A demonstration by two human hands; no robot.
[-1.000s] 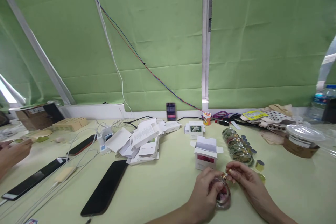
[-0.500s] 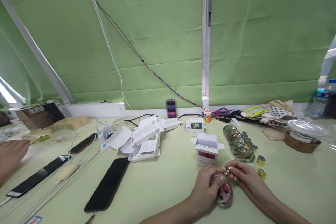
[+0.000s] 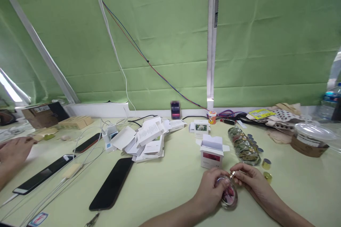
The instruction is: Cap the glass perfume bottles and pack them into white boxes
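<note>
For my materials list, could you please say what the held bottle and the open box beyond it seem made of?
The bottle looks like clear, glossy glass, given its highlights and the pink showing through; plastic is possible. The box seems matt white card, judging by its thin, splayed flaps.

Open white carton (image 3: 211, 161): print below red picture, too small to read.
Carton pile (image 3: 149, 132): printed lines, illegible.
Sticker (image 3: 39, 219): red mark, possibly a letter.

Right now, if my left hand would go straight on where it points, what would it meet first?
Probably the right hand, at the gold-coloured top of the round bottle that the left hand holds; exact depth is unclear.
</note>
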